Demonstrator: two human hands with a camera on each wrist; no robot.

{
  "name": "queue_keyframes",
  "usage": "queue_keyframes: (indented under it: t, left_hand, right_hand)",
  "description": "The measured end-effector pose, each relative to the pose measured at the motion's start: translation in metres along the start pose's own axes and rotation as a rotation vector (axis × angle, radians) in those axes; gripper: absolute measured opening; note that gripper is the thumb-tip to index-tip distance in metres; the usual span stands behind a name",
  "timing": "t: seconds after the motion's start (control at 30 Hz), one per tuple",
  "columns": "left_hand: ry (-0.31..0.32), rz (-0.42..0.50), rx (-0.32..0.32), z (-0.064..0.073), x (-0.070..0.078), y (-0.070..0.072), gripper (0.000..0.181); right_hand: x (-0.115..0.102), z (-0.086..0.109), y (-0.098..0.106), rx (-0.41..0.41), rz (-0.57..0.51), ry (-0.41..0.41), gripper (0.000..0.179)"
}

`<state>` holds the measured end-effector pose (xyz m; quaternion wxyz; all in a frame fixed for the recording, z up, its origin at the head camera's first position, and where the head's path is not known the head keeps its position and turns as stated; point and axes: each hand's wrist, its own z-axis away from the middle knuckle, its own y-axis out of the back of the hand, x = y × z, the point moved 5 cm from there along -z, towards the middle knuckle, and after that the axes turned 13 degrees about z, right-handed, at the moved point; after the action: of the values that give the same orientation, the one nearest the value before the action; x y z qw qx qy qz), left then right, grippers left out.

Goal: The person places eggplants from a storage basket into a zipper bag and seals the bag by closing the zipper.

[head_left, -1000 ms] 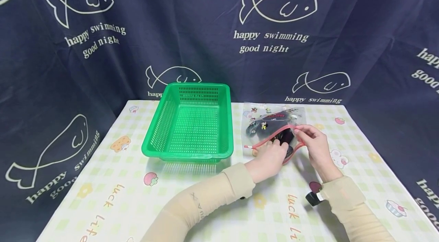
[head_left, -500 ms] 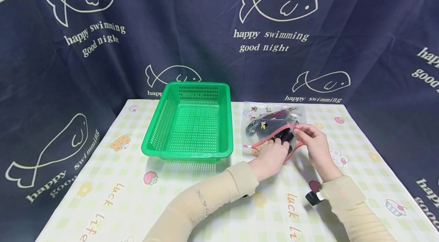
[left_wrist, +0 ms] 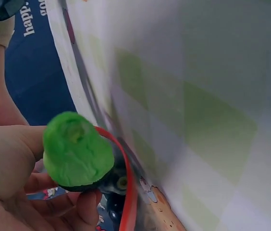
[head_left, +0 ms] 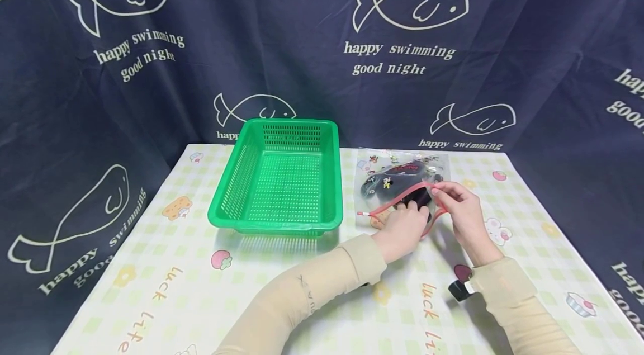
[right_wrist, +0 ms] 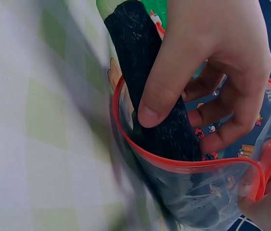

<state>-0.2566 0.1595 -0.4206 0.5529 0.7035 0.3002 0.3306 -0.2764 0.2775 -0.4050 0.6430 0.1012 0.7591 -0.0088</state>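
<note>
A clear zip bag (head_left: 369, 190) with a red zip edge and cartoon prints lies at the table's back right, its mouth spread. My left hand (head_left: 405, 229) reaches into the mouth, thumb and fingers around a long dark eggplant (right_wrist: 147, 77). In the left wrist view the eggplant's green end (left_wrist: 78, 154) sticks out toward the camera. More dark, rounded things show through the plastic, their kind unclear. With thumb and fingertips my right hand (head_left: 465, 215) pinches the bag's red edge on the right. The left fingertips are partly hidden in the head view.
A green plastic basket (head_left: 284, 187) with slotted walls stands left of the bag, nothing visible in it. A patterned cloth (head_left: 166, 282) covers the table. Behind hangs a dark blue curtain (head_left: 302, 36) with fish drawings.
My left hand has shifted slightly to the right and sits a little further over the bag's mouth. My right hand keeps its pinch on the edge; the basket stays put.
</note>
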Motion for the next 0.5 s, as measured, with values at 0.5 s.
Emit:
queue_keyframes:
  t: [0.5]
  left_hand:
    - [0.021, 0.019, -0.029, -0.001, -0.002, -0.011, 0.02]
  right_hand:
    - [0.0, 0.001, 0.0, 0.015, -0.003, 0.005, 0.011]
